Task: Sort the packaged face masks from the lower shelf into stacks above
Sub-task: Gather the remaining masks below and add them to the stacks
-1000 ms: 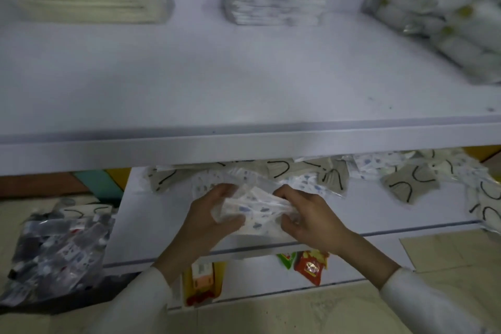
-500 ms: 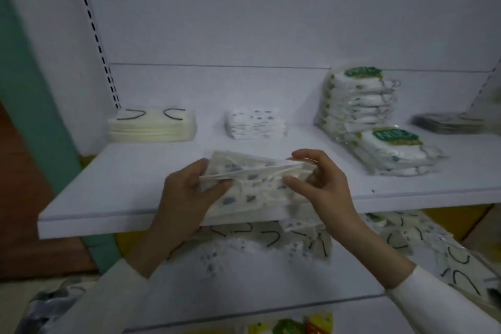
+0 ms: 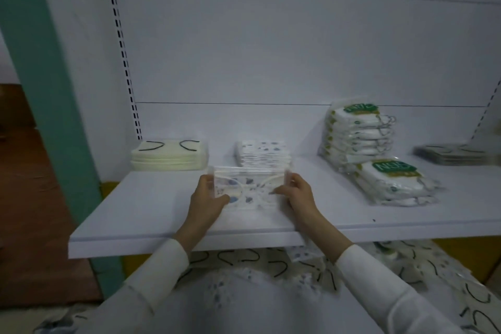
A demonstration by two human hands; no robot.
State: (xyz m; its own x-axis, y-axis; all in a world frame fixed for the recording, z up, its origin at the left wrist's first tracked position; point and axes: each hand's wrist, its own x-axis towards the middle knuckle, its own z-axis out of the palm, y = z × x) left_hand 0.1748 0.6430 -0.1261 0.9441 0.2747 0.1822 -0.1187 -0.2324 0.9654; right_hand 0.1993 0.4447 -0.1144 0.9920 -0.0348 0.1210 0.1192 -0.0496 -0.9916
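left hand [image 3: 205, 199] and right hand [image 3: 298, 195], fingers curled round printed mask bundle [image 3: 250, 188] on upper shelf [image 3: 135, 214]

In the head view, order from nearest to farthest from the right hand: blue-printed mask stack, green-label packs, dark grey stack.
1. The blue-printed mask stack, just behind the right hand.
2. The green-label packs, to its right.
3. The dark grey stack, far right.

The white upper shelf [image 3: 151, 214] carries a cream stack [image 3: 169, 157] far left and a patterned stack [image 3: 263, 154] mid-far, with a bundle [image 3: 249, 192] on edge just nearer. Green-labelled packs form a tall stack [image 3: 357, 133] and a nearer low pile [image 3: 393, 182] on the right, with grey packs [image 3: 455, 154] far right. Loose masks [image 3: 271, 263] litter the lower shelf [image 3: 257, 309].
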